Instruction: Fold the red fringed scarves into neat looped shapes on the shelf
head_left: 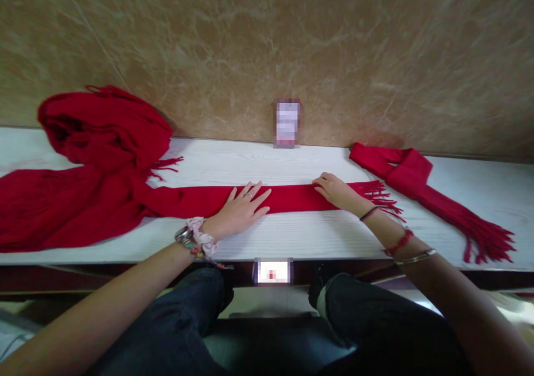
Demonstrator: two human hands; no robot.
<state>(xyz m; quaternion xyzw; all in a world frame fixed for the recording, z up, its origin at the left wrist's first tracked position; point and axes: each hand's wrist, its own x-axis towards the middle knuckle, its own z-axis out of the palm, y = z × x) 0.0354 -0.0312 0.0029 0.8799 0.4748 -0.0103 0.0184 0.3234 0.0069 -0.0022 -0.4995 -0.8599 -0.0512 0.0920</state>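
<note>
A red fringed scarf [292, 198] stretches flat across the white table, its tassels pointing right. On its middle, my left hand [241, 212] lies palm down with the fingers spread. My right hand [336, 192] rests near the scarf's fringed end, fingers bent and close together at the far edge; whether they pinch the cloth is hidden. To the left, the scarf's strip runs into a large spread of red cloth [70, 209].
A bundled heap of red cloth [108, 125] sits at the back left. Another red scarf [411, 178], folded with fringe, lies at the right. A blurred upright card or phone [287, 123] leans against the brown marbled wall [233, 53]. The white table [300, 237] ends near my knees.
</note>
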